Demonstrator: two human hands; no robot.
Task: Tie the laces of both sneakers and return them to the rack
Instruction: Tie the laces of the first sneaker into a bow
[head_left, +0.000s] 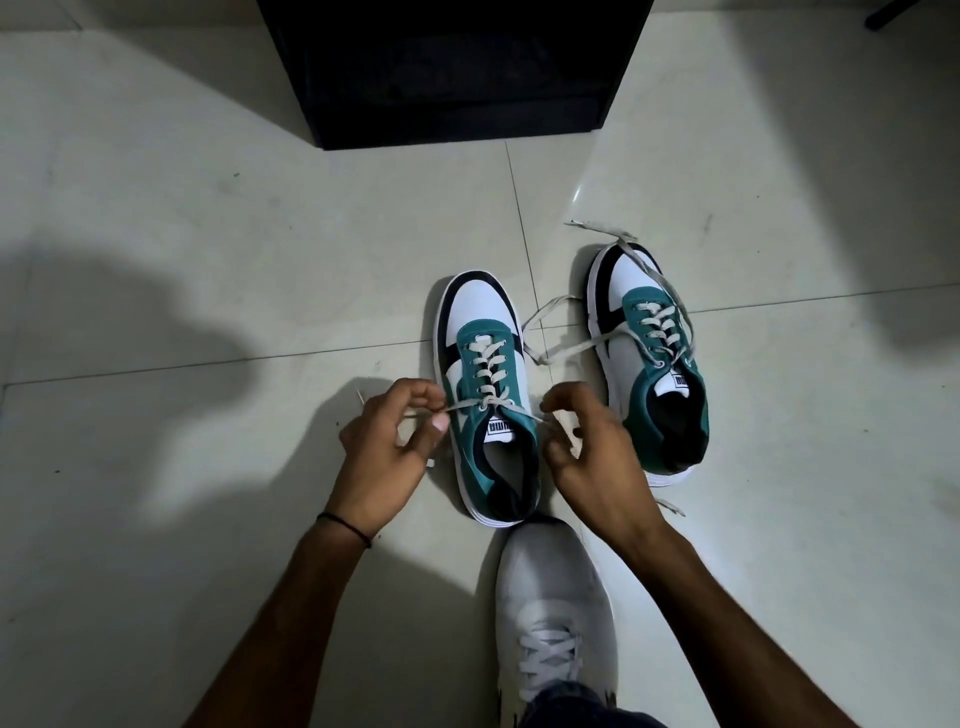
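Two teal, white and black sneakers stand on the tiled floor, toes pointing away from me. The left sneaker (485, 395) has its two lace ends pulled taut sideways from a crossing above the tongue. My left hand (387, 447) pinches the left lace end beside the shoe. My right hand (587, 452) pinches the right lace end on the other side. The right sneaker (647, 358) stands apart to the right, its beige laces (566, 306) lying loose over the toe and across the floor.
A black rack (452, 73) stands at the top centre, its open front dark. My own foot in a white sneaker (553, 613) sits just behind the left sneaker's heel. Pale floor tiles (208, 260) spread all around, with a dark shadow at left.
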